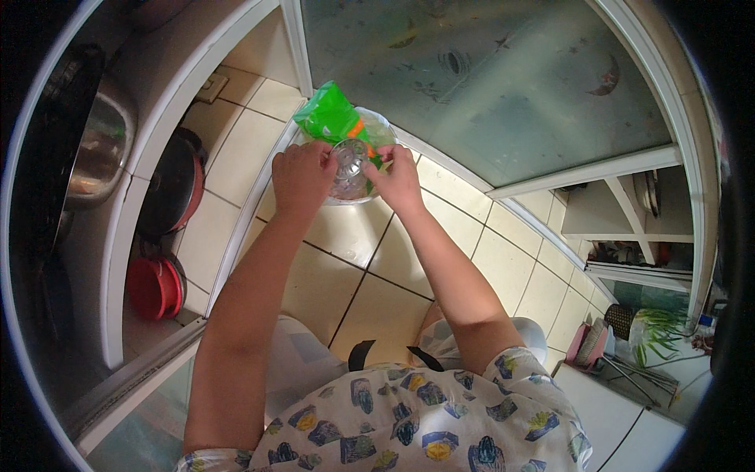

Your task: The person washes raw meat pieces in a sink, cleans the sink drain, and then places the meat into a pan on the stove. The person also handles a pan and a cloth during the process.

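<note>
A clear, ribbed container (351, 159), plastic or glass, is between my hands over a white-rimmed bin (360, 202) that stands on the floor. My left hand (304, 177) pinches its left edge with thumb and fingertips. On the other side, the thumb of my right hand (398, 180) meets its right edge. My right fingers are bent near the bin's rim, and what they hold is unclear. A green plastic package (331, 118) with an orange patch rises from the far side of the bin. The bin's contents are mostly hidden.
Frosted sliding cabinet doors (483, 76) stand beyond the bin. The open cabinet at left holds a dark pan (171, 183) and a red pot (154, 289). At lower right are a pink dustpan (590, 345) with a brush and green leafy vegetables (657, 336).
</note>
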`<state>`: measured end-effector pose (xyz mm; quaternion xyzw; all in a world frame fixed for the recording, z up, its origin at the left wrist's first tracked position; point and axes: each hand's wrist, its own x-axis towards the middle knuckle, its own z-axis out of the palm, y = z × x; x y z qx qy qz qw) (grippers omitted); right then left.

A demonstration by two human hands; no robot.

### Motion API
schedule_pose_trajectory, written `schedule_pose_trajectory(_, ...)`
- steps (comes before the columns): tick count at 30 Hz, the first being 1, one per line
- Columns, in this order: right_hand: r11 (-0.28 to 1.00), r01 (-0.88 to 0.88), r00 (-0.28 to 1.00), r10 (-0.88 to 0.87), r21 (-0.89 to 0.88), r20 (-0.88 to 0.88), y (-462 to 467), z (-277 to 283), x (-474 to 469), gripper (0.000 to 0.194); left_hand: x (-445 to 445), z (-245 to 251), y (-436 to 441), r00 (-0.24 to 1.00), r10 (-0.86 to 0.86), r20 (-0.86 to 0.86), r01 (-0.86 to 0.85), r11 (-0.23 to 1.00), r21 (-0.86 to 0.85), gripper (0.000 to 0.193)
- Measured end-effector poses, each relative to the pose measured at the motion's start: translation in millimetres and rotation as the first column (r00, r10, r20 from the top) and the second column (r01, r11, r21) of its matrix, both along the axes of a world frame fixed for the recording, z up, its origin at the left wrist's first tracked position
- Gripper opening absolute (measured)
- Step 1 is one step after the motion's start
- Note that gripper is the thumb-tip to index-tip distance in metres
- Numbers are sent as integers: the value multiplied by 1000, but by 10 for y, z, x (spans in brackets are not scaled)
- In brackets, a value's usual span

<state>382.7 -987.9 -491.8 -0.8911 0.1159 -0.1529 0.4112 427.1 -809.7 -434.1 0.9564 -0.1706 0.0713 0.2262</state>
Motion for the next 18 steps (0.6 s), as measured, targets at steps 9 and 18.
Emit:
schedule_pose_trajectory(9,999,18,1000,-17,44,-19,6,-13,22,30,-21,35,7,998,-42,47,41,999,29,15)
schedule_pose_trajectory(18,826,-193,979,123,-529,-165,0,110,-173,24,13,-26,73,999,9,43,-6,997,-72,8)
